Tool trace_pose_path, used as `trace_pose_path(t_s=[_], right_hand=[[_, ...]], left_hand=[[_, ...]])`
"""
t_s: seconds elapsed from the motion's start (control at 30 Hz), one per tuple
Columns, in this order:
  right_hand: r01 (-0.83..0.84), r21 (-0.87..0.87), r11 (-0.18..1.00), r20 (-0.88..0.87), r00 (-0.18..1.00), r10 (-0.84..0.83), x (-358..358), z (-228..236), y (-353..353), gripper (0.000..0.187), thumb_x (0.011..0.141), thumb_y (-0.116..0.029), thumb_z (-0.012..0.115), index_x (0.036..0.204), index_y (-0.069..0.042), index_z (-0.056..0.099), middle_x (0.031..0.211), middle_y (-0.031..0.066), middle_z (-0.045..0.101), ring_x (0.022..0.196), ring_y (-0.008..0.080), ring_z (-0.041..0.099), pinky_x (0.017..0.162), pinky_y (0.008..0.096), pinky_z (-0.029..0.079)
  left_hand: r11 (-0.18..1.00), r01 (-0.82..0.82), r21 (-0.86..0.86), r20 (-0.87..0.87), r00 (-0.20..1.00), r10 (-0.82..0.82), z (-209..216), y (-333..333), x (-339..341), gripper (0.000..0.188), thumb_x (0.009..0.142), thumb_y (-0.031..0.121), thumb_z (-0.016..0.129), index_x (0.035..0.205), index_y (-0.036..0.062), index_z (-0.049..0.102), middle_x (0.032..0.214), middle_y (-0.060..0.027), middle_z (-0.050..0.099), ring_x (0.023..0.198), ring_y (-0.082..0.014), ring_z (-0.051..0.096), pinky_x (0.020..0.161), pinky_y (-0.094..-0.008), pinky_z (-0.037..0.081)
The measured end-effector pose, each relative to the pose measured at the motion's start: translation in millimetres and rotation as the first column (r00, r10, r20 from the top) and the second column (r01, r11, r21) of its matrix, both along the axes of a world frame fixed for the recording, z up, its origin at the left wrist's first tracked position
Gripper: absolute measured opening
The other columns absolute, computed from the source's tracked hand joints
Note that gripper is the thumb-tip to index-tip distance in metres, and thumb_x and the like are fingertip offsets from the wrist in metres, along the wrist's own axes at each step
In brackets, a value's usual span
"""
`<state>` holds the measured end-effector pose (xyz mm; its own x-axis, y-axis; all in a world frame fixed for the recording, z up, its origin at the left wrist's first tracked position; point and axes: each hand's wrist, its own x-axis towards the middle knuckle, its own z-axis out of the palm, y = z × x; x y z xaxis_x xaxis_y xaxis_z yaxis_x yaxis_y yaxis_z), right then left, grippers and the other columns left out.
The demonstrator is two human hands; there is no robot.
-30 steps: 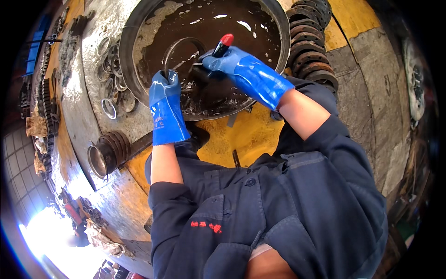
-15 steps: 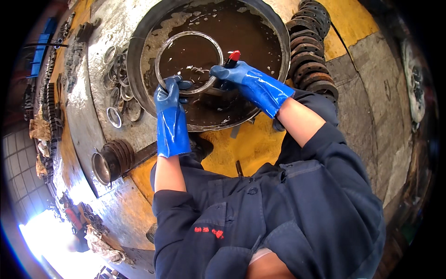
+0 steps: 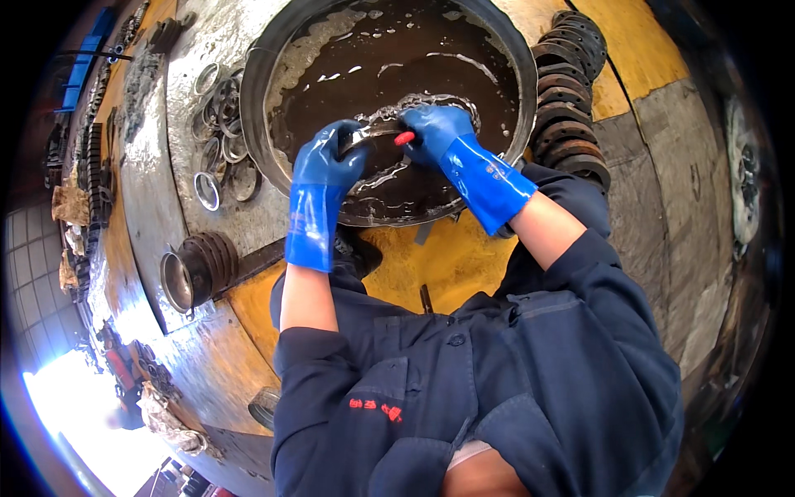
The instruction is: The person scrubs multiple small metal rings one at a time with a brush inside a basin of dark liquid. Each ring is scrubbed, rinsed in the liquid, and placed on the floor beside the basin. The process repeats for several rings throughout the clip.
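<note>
A wide round metal basin (image 3: 263,124) holds dark brown liquid. My left hand (image 3: 331,157), in a blue rubber glove, grips the near edge of a large thin metal ring (image 3: 431,103) that lies tilted and half sunk in the liquid. My right hand (image 3: 439,128), also in a blue glove, is closed on a red-handled tool (image 3: 404,138), likely a brush, and presses it against the ring beside my left hand. The tool's working end is hidden by the gloves and the liquid.
Several cleaned metal rings (image 3: 219,137) lie on the wet bench left of the basin. A stack of rusty discs (image 3: 571,99) stands to its right, another stack of discs (image 3: 199,265) lies on its side at the lower left. Yellow floor (image 3: 431,257) shows below the basin.
The ring, held up out of the liquid half a second ago, has been lowered back into it. Both hands have come down and closer together over the basin's near side.
</note>
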<state>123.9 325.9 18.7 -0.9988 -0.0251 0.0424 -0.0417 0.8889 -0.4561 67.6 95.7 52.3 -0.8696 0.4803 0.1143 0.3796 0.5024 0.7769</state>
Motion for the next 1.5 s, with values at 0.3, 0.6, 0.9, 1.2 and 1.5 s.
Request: trace_pose_path(t_s=[0.3,0.6,0.9,1.2,1.5], right_hand=[[0.337,-0.032,0.941,0.433,0.853,-0.291,-8,8,10,0.041,0.097,-0.05,0.066,0.115,-0.016,0.079,0.109,0.0135,0.079,0.104,0.0362,0.075,0.095,0.0441,0.058],[-0.382,-0.293,0.876,-0.59,0.793,0.149,-3,23,-13,0.033,0.094,-0.023,0.081,0.124,-0.011,0.076,0.122,0.0153,0.077,0.111,0.0306,0.075,0.096,0.0381,0.061],[0.352,-0.538,0.766,0.421,0.9,-0.118,1,17,-32,0.035,0.098,-0.038,0.07,0.115,-0.009,0.078,0.098,0.012,0.079,0.09,0.0232,0.074,0.087,0.0364,0.057],[0.461,-0.841,0.283,0.516,0.841,0.165,13,7,-40,0.048,0.09,-0.043,0.078,0.114,-0.002,0.079,0.105,0.0131,0.078,0.096,0.021,0.071,0.089,0.0339,0.054],[0.325,-0.49,0.809,0.569,0.822,0.014,10,35,-37,0.041,0.094,-0.048,0.069,0.115,-0.014,0.079,0.104,0.0115,0.079,0.101,0.0288,0.075,0.093,0.0407,0.056]], left_hand=[[0.937,-0.309,0.163,0.48,0.855,0.198,18,-8,1,0.024,0.097,0.018,0.076,0.115,0.0015,0.073,0.093,-0.0045,0.076,0.082,-0.01,0.07,0.068,-0.0262,0.052],[0.878,-0.432,0.205,0.455,0.836,0.305,17,-15,3,0.03,0.096,0.017,0.079,0.12,-0.0001,0.072,0.096,-0.0061,0.076,0.083,-0.0108,0.069,0.072,-0.0263,0.053],[0.807,-0.531,0.257,0.525,0.778,0.345,11,-10,1,0.029,0.093,0.017,0.083,0.119,0.007,0.074,0.089,-0.0037,0.077,0.069,-0.0077,0.062,0.06,-0.023,0.044],[0.81,-0.529,0.254,0.567,0.76,0.318,8,-3,4,0.03,0.094,0.014,0.081,0.12,0.0022,0.072,0.094,-0.0047,0.076,0.082,-0.0123,0.072,0.067,-0.0248,0.05],[0.8,-0.54,0.262,0.558,0.761,0.331,7,0,5,0.029,0.094,0.014,0.081,0.119,0.0027,0.073,0.095,-0.0049,0.076,0.078,-0.0117,0.069,0.067,-0.0249,0.05]])
